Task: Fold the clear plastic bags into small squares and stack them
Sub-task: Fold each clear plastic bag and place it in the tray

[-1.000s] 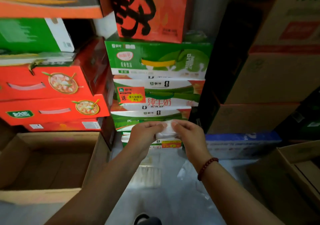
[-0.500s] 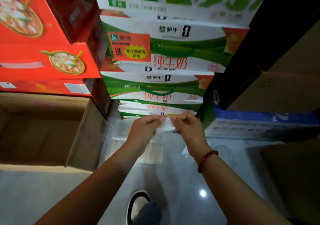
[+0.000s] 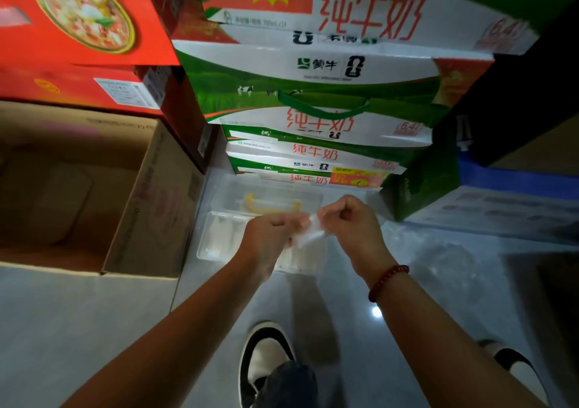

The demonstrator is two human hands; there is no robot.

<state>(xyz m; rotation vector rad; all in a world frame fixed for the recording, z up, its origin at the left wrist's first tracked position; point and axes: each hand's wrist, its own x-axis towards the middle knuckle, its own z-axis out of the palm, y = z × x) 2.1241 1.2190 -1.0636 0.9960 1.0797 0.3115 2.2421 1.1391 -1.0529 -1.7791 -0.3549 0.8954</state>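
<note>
Person is showing both forearms bare, no sleeves in view. Right wrist is wearing a dark red bead bracelet (image 3: 388, 282). Feet are wearing white shoes with black trim: left shoe (image 3: 266, 354), right shoe (image 3: 517, 368). Dark trouser leg (image 3: 289, 384) is covering the left shoe's heel.

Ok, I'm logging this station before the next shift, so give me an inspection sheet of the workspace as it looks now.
Surface: glossy grey floor, with a light reflection near the right arm.
Job's things: a small folded clear plastic bag held in the air between both hands; a clear tray of whitish pieces on the floor below, contents unclear.
Clutter: a second clear tray with a yellow piece behind it; crumpled clear plastic on the floor to the right.
Fingers: left hand and right hand both pinch the bag.
Cables: nothing seen.
Surroundings: open cardboard box on the left, red cartons, stacked green-and-white milk cartons, the person's shoes.
</note>
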